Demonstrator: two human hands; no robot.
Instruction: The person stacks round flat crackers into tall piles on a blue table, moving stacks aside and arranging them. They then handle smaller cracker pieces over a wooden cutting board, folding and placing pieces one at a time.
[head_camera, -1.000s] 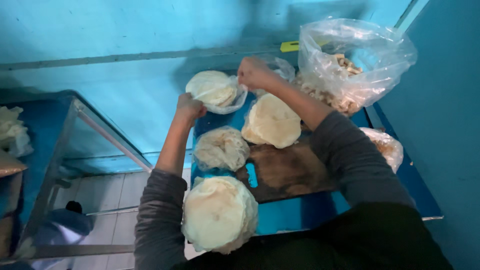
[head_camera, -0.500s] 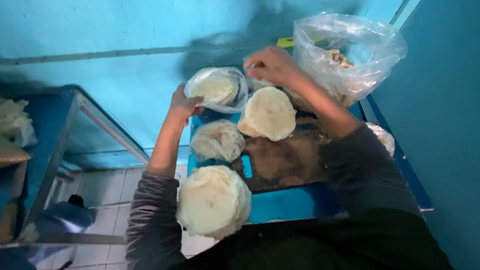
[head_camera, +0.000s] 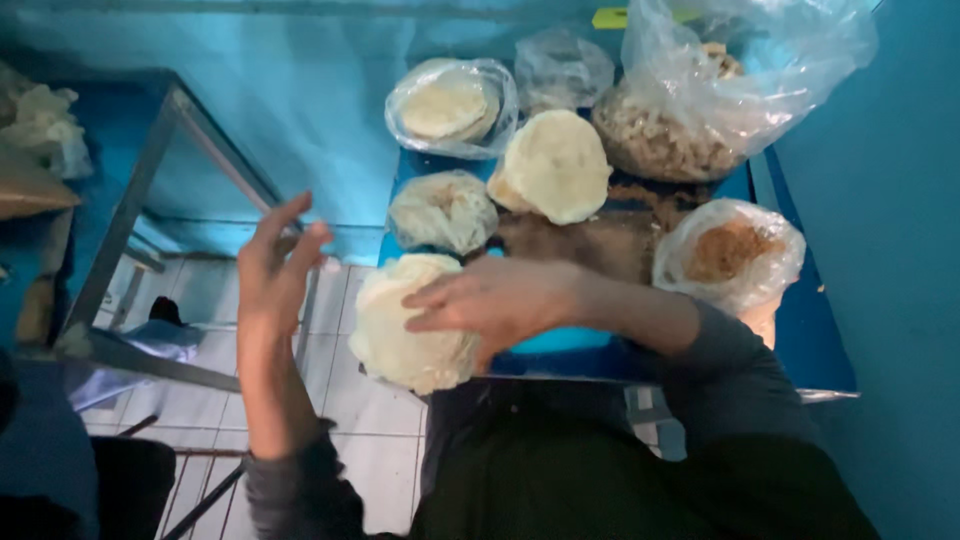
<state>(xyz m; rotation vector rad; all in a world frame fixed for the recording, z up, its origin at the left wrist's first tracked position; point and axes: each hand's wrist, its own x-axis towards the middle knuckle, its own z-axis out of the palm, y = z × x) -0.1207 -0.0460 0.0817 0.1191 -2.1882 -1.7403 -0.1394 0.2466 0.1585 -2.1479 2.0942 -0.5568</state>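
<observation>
Pale skin of the left hand (head_camera: 272, 268) hangs over the tiled floor (head_camera: 370, 440), fingers spread, holding nothing. Beside it, the right hand (head_camera: 490, 300) lies open on the nearest stack of flatbreads (head_camera: 405, 335), partly covering it. Three more stacks sit on the blue table (head_camera: 800, 330); two bags' contents are hard to make out.

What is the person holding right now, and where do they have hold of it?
Nothing is gripped. The right hand lies flat on top of the round pale stack of flatbreads at the table edge; the left hand is open in the air beside it.
</observation>
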